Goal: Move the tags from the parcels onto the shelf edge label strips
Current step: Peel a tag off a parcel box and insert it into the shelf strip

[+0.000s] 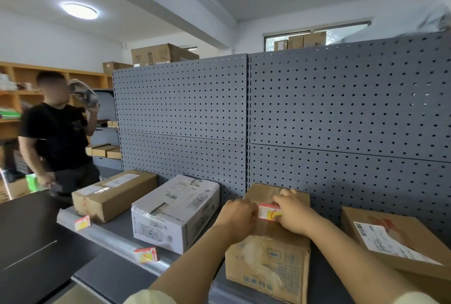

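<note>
At lower center, both my hands work the tag (pixel 268 211) on the brown parcel (pixel 268 255): left hand (pixel 238 215) seems curled at its edge, right hand (pixel 294 213) pinching it. Two tags (pixel 82 223) already sit on the strip (pixel 114 240).

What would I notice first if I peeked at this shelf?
Two hands, the left hand and the right hand, meet on a red-and-yellow tag atop a brown box in the middle. Two more tags already sit on the shelf edge strip, lower left.

Red-yellow tag (pixel 268 212) lies atop the brown parcel (pixel 268 252).
</note>
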Available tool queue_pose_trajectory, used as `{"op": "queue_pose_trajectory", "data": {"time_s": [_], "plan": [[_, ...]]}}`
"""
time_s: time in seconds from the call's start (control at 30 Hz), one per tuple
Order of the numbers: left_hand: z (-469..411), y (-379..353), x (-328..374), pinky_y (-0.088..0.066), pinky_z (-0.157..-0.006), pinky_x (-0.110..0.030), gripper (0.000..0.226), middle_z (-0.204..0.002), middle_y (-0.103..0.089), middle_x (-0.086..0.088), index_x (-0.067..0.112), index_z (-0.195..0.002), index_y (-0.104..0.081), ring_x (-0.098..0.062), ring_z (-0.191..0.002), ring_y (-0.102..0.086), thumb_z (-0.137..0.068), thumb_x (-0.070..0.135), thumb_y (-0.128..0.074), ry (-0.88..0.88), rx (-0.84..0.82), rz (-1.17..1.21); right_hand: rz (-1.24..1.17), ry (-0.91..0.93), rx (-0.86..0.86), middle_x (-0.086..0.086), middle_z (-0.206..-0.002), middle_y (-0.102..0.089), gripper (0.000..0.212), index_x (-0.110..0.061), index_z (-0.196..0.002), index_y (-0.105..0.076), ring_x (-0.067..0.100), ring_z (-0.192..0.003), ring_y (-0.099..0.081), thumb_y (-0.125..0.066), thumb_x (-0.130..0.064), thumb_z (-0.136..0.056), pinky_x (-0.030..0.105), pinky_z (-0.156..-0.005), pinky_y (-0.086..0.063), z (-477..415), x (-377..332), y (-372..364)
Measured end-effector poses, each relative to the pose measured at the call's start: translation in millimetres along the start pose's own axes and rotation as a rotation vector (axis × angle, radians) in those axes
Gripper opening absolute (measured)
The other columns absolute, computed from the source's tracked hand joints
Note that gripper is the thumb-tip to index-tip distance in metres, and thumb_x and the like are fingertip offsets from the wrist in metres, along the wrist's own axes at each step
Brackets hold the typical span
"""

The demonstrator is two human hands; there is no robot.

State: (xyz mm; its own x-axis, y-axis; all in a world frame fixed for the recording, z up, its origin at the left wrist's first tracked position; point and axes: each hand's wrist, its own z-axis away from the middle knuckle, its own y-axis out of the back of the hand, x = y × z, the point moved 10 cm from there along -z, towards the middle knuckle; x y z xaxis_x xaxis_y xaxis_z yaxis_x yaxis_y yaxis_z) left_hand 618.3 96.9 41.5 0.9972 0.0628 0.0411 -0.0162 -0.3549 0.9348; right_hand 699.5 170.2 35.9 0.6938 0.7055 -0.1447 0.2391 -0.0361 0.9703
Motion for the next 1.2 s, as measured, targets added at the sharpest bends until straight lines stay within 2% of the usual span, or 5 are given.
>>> {"op": "queue_pose_trajectory", "data": {"time_s": [0.13, 0.5, 0.73, 1.07, 1.2], "plan": [[11, -7, 0, -0.038, -0.082, -0.036, 0.022, -0.114, -0.056, -0.011, 0.009, -0.105, -0.059, -0.032, -0.104, -0.052, -0.094, 0.013, -0.040, 0.018, 0.049, 0.003, 0.041, 0.017, 0.114, 0.005, -0.124, -0.042, 0.035, -0.019, -0.126, -0.049, 0.024, -0.114, -0.041, -0.049, -0.011, -0.092, 0.030, -0.077, -0.038, 14, -3, 5], [38, 4, 11, -0.039, -0.092, -0.035, 0.039, -0.127, -0.046, -0.007, 0.013, -0.124, -0.048, -0.028, -0.115, -0.044, -0.087, 0.002, -0.045, 0.021, 0.137, -0.034, 0.122, 0.024, 0.430, -0.001, -0.115, -0.062, 0.035, -0.022, -0.124, -0.057, 0.022, -0.109, -0.052, -0.044, -0.010, -0.093, 0.035, -0.093, -0.036, 63, -22, 34], [68, 0, 23, -0.037, -0.096, -0.031, 0.042, -0.121, -0.045, -0.003, 0.015, -0.127, -0.042, -0.025, -0.113, -0.045, -0.086, 0.006, -0.041, -0.034, 0.229, 0.010, 0.183, -0.035, 0.531, 0.002, -0.095, -0.071, 0.023, -0.017, -0.104, -0.066, 0.027, -0.092, -0.060, -0.062, -0.010, -0.083, 0.041, -0.081, -0.045, 102, -27, 47], [114, -85, 28, -0.034, -0.100, -0.039, 0.040, -0.138, -0.040, -0.014, 0.010, -0.129, -0.041, -0.033, -0.118, -0.045, -0.089, 0.011, -0.047, -0.286, -0.109, -0.066, 0.163, -0.066, 0.545, -0.002, -0.071, -0.068, 0.012, -0.018, -0.082, -0.067, 0.023, -0.070, -0.062, -0.070, -0.012, -0.072, 0.035, -0.064, -0.051, 132, -57, 20], [124, -108, 22, -0.035, -0.101, -0.040, 0.038, -0.137, -0.045, -0.016, 0.009, -0.127, -0.044, -0.033, -0.116, -0.048, -0.089, 0.009, -0.046, -0.323, -0.209, -0.046, 0.129, -0.056, 0.535, -0.003, -0.072, -0.066, 0.010, -0.019, -0.081, -0.065, 0.020, -0.070, -0.060, -0.059, -0.015, -0.073, 0.034, -0.064, -0.051, 142, -66, -10]]}}
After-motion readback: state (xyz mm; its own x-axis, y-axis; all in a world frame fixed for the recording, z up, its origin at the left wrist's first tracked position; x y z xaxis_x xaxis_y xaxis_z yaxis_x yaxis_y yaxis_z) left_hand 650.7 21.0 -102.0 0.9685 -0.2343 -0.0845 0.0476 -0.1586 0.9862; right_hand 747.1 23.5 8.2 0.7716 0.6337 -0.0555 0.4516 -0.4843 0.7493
